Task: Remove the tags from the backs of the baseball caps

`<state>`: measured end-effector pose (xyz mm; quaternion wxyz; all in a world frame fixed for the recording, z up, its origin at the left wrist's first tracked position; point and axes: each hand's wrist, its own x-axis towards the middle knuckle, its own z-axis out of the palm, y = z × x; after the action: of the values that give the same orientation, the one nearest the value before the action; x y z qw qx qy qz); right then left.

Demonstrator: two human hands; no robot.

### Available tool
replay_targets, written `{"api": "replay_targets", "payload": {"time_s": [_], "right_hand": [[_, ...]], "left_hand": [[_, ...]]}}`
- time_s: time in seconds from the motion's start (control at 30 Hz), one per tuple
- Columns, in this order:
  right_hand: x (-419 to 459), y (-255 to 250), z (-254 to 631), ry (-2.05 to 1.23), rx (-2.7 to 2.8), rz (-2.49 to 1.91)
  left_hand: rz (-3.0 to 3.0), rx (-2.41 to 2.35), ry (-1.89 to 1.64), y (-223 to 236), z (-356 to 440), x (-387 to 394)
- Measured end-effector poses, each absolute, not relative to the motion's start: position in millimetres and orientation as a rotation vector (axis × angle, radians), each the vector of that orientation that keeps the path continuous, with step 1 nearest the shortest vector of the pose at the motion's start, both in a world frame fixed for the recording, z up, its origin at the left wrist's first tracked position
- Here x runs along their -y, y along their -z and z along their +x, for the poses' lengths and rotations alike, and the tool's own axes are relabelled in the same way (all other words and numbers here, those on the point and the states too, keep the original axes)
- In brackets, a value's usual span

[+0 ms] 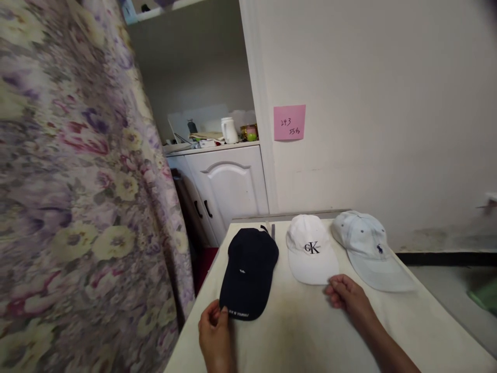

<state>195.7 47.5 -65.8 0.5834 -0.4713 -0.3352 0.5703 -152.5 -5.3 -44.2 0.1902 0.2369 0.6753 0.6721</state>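
Three baseball caps lie in a row on a pale table (298, 329). Leftmost is a navy cap (252, 264) with white lettering along its brim; my left hand (215, 331) pinches the brim's near left corner between thumb and fingers. A white cap (308, 235) with black "CK" letters sits in the middle. At the near right edge of its brim, my right hand (347, 295) has its thumb and fingers closed on the rim. On the right rests a pale blue cap (361, 233) with a small dark rider emblem, touched by neither hand.
A floral curtain (89, 197) hangs along the left side. Behind the table stand a white cupboard (233, 181) and a wall with a pink note (289, 122). A white jug (229, 130) and small items stand on the cupboard's shelf.
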Motion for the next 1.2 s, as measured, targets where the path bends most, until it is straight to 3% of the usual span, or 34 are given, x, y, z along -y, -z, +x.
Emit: {"api": "replay_targets", "payload": {"time_s": [0.5,1.2], "right_hand": [[-44,60,197,-1.303,0.798,-1.14],[-45,54,194,-1.318,0.794,-1.127]], "left_hand": [[0.195,-1.222,-1.982,25,-139,19],[0.361,-1.26,-1.812,25,-95,53]]}}
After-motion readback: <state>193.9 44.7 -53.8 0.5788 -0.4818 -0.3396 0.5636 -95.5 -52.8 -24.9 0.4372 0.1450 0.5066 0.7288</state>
